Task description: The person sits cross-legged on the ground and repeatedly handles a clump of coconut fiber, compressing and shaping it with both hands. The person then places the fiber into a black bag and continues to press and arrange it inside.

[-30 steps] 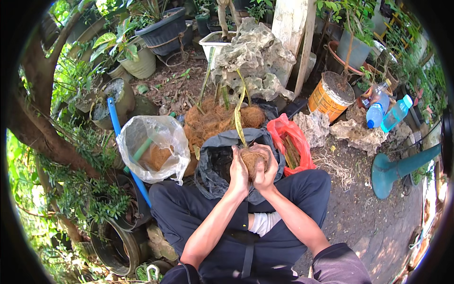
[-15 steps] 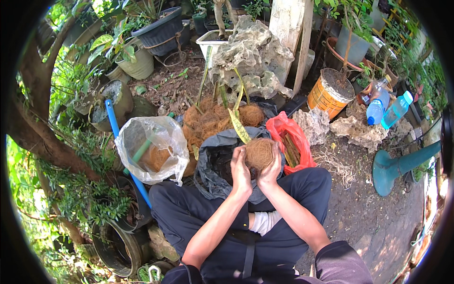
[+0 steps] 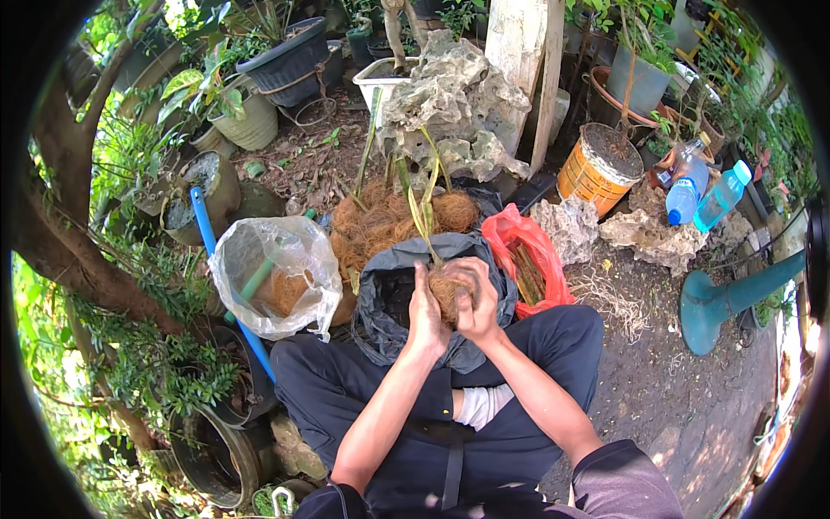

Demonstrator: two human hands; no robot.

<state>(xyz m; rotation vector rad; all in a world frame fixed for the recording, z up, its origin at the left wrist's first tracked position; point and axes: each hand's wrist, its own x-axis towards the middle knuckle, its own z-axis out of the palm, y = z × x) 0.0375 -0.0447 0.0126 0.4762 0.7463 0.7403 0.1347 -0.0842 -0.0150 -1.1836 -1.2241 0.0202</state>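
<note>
While the person sits cross-legged on the ground (image 3: 674,415), the left hand (image 3: 425,313) and the right hand (image 3: 481,298) cup a ball of brown fibre (image 3: 446,294) between them. The left hand presses along its left side with fingers pointing up; the right hand wraps over its right side with fingers bent. A long green-and-yellow leaf (image 3: 423,214) rises from the top of the ball, leaning slightly left. The ball is above the open mouth of a black plastic bag (image 3: 377,298), which rests just in front of the crossed legs (image 3: 558,346).

Left of the black bag is a clear plastic bag (image 3: 232,290) with some brown fibre inside, and a blue pole (image 3: 204,223) slants beside it. Right of the black bag, a red plastic bag (image 3: 555,275) holds thin sticks (image 3: 528,273). Behind the black bag, a heap of brown fibre (image 3: 370,227) with upright leaves lies in front of a rough rock (image 3: 458,91). Two plastic bottles lie farther right, near an orange bucket (image 3: 581,183).
</note>
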